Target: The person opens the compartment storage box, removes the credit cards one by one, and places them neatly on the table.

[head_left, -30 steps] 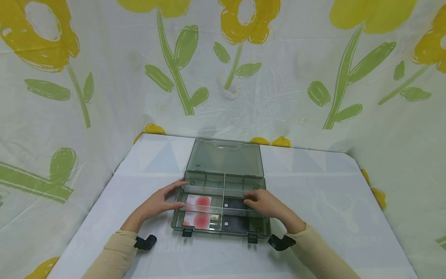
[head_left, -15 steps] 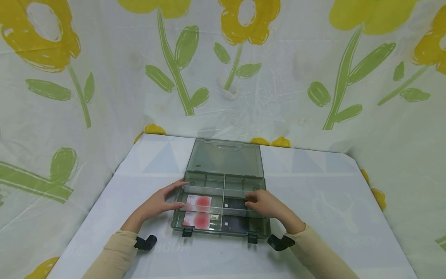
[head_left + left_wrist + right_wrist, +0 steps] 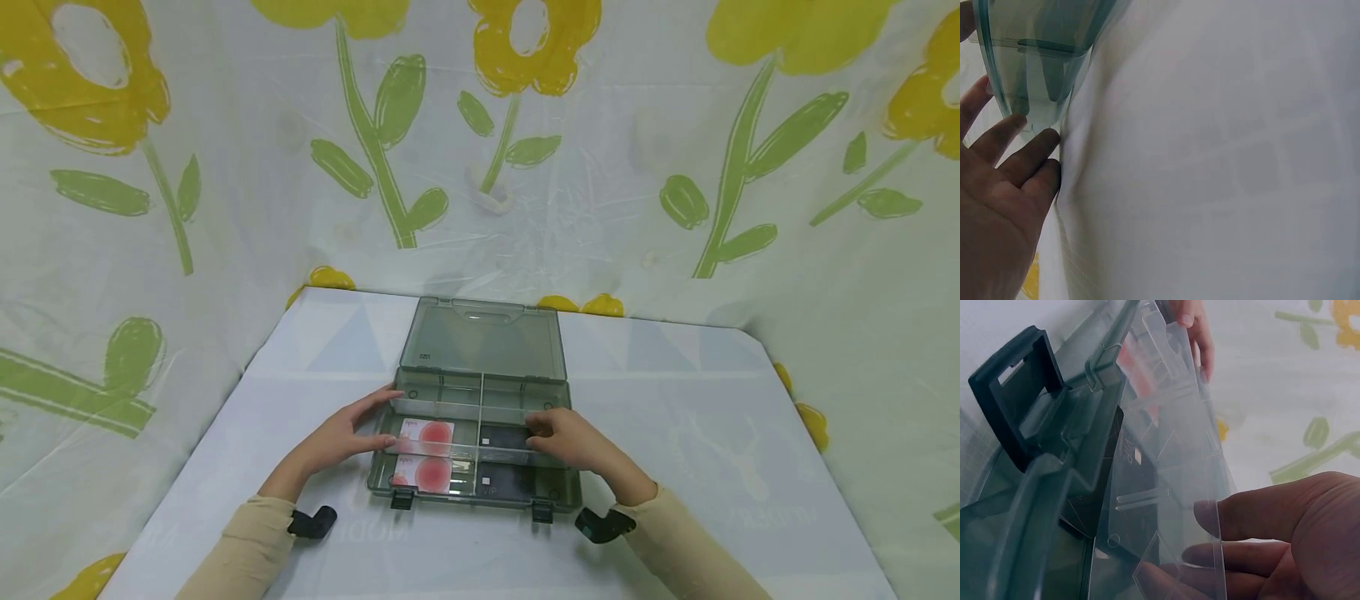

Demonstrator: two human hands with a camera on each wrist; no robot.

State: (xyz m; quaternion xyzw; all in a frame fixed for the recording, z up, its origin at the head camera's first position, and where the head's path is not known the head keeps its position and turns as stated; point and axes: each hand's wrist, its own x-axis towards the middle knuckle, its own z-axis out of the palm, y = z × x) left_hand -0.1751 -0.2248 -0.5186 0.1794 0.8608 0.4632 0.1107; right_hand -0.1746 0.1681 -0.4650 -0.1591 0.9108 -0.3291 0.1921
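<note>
Green see-through plastic box (image 3: 442,385) sits mid-counter (image 3: 712,450), lid (image 3: 483,337) folded back. Your left hand (image 3: 341,433) spreads, touching its left wall; your right hand (image 3: 570,437) reaches into the middle right compartment, thumb and fingers slightly apart; can't tell if they pinch anything. Dark card (image 3: 501,439) lies beside them: likely light, stiff, slick, so take its edges. Box looks rigid; brace side walls. Clear divider (image 3: 1179,450) probably flexes, so don't lean on it.
</note>
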